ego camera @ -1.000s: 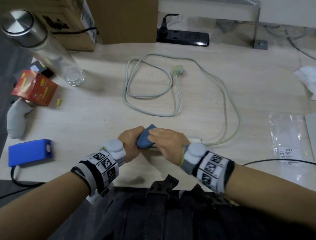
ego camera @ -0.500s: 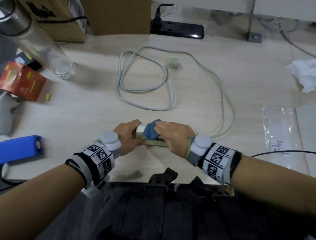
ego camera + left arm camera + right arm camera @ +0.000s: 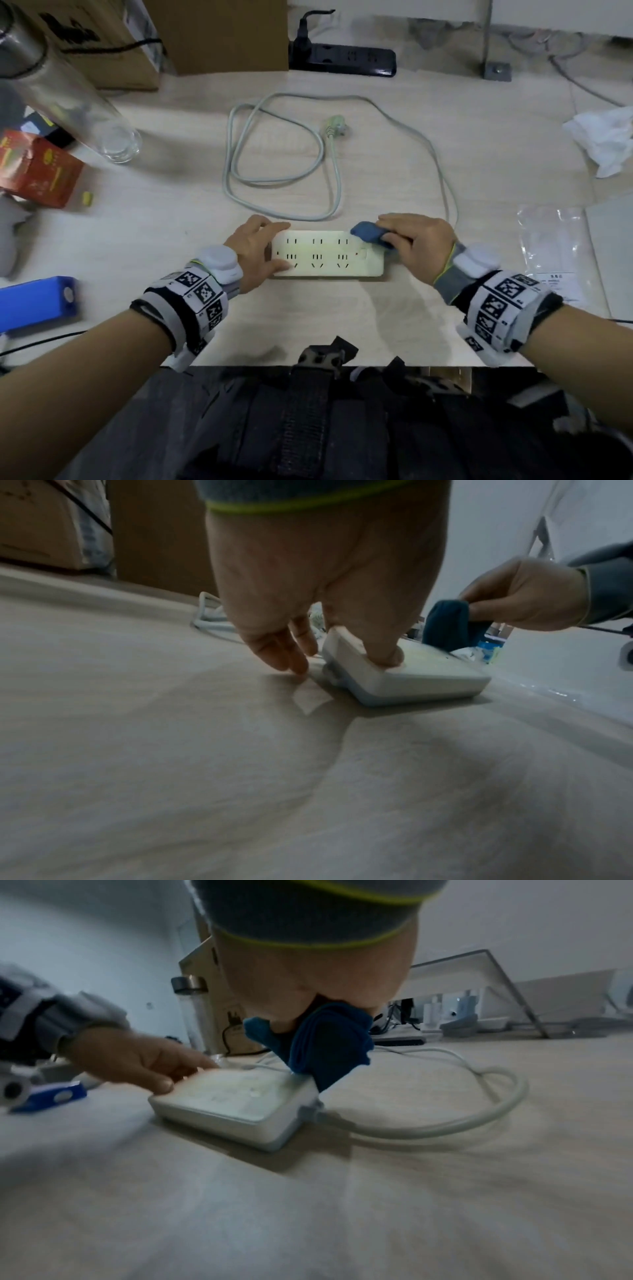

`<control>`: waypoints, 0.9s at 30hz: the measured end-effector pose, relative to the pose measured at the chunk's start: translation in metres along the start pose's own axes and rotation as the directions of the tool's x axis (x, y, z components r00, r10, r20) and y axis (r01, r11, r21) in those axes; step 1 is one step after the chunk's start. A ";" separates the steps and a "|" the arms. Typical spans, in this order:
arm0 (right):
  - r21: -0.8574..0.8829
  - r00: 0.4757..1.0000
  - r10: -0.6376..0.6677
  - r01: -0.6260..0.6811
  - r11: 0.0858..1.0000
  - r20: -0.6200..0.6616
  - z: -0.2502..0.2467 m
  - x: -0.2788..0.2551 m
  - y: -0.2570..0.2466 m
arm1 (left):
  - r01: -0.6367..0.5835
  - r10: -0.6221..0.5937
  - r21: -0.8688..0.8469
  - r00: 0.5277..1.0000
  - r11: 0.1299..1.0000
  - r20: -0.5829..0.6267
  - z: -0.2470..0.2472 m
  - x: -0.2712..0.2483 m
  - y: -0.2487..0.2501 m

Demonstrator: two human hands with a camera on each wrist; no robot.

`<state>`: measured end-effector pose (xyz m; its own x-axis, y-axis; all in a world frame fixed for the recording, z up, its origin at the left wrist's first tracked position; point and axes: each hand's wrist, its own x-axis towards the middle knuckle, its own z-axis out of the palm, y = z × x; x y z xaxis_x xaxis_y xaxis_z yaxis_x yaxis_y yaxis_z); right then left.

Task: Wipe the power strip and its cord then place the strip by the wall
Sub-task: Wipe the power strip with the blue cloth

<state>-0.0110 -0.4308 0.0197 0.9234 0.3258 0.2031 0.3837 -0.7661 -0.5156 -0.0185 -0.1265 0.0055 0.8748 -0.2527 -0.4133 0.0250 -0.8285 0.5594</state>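
Note:
A white power strip (image 3: 327,255) lies flat on the pale wooden table (image 3: 342,318), sockets up. Its grey-white cord (image 3: 284,164) runs from the right end, loops across the table and ends in a plug (image 3: 337,125). My left hand (image 3: 274,246) grips the strip's left end, with the thumb on the near corner (image 3: 387,656) and the fingers (image 3: 291,658) at the far side. My right hand (image 3: 411,240) pinches a folded blue cloth (image 3: 371,233) and presses it on the strip's far right corner (image 3: 298,1080). The cloth (image 3: 329,1047) hangs below the palm.
By the back wall lies a black power strip (image 3: 346,58), with cardboard boxes (image 3: 219,34) to its left. A glass bottle (image 3: 68,96), a red box (image 3: 37,171) and a blue device (image 3: 34,305) are at the left. At the right are crumpled tissue (image 3: 606,137) and a plastic bag (image 3: 555,246).
My right hand has slid the blue cloth from the strip's left end to its right end, which uncovers the sockets. My left hand has stayed at the left end.

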 end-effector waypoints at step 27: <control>-0.069 0.908 -0.280 0.315 0.946 0.312 0.031 -0.040 0.020 | -0.240 0.257 0.164 0.962 0.957 -0.090 0.013 0.006 -0.022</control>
<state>-0.0406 -0.4421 -0.0248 0.7270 0.6832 0.0688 0.6553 -0.6603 -0.3669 -0.0203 -0.1162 -0.0185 0.8917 -0.4112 -0.1893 -0.2658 -0.8140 0.5164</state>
